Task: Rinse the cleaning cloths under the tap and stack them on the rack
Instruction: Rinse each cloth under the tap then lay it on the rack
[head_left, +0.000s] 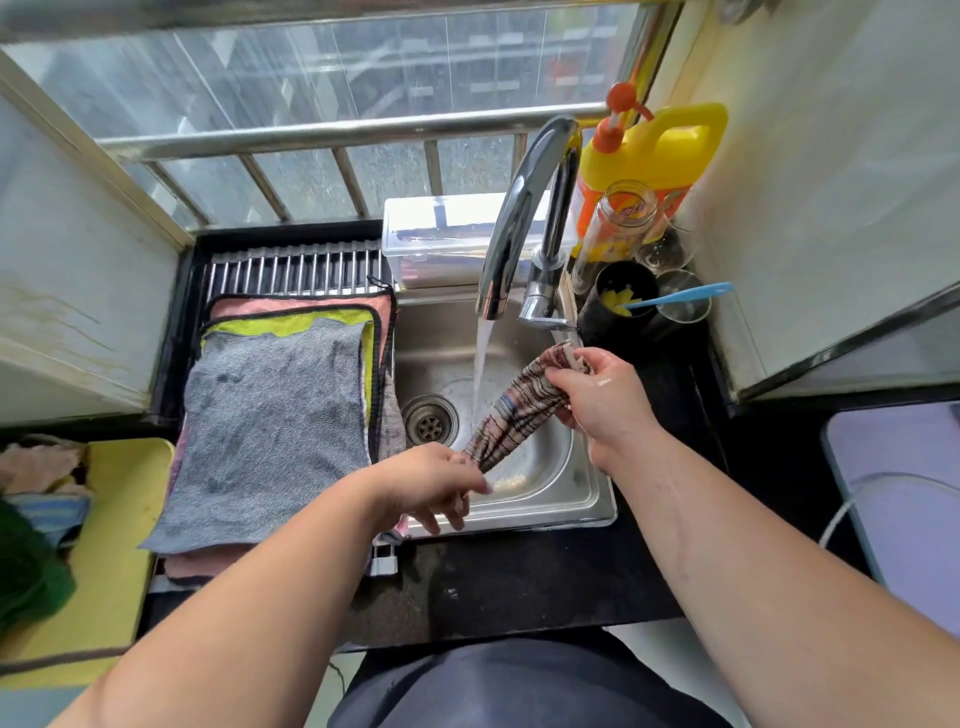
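A striped brown and pink cloth (519, 408) is stretched and twisted into a rope over the steel sink (566, 493). My left hand (431, 480) pinches its lower end and my right hand (597, 395) grips its upper end. Water runs from the chrome tap (524, 208) just left of the cloth. Left of the sink, a metal rack (291, 270) carries a stack of cloths with a grey cloth (265, 431) on top and yellow-green and pink ones under it.
A yellow detergent jug (660, 150), a glass bottle (618, 223), a black cup with a blue brush (623, 301) and glasses crowd the right of the tap. A clear lidded box (431, 239) sits behind the sink. A yellow tray (114, 525) with rags lies far left.
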